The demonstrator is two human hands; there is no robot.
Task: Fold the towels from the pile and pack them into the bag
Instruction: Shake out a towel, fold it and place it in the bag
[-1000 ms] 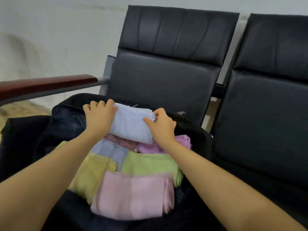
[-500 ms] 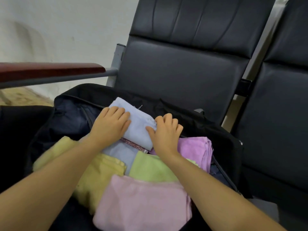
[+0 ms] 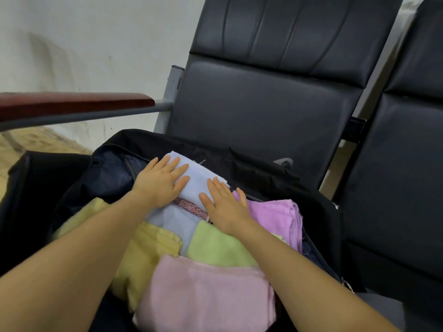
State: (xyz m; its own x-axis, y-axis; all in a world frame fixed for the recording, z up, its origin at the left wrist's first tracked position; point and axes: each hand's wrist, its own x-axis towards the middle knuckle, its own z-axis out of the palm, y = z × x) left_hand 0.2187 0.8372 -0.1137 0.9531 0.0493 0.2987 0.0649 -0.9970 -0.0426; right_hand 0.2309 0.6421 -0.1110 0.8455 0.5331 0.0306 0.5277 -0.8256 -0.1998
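Observation:
An open black bag (image 3: 318, 212) lies on a black seat and holds several folded towels. A light blue folded towel (image 3: 201, 178) lies at the far end of the bag. My left hand (image 3: 163, 180) presses flat on its left part with straight fingers. My right hand (image 3: 225, 207) lies flat on its near right corner and on the purple towel (image 3: 278, 216). Nearer to me lie a yellow towel (image 3: 143, 255), a green towel (image 3: 215, 248), a pink towel (image 3: 206, 295) and a patterned red cloth (image 3: 189, 204).
The black padded seat back (image 3: 263, 104) rises right behind the bag, and a second seat (image 3: 402, 188) stands to the right. A wooden armrest on a grey rail (image 3: 79, 104) runs along the left. A pale wall (image 3: 84, 39) is behind.
Both hands held the light blue towel above the bag by its edges, lowered it into the far end, then opened out flat on top of it.

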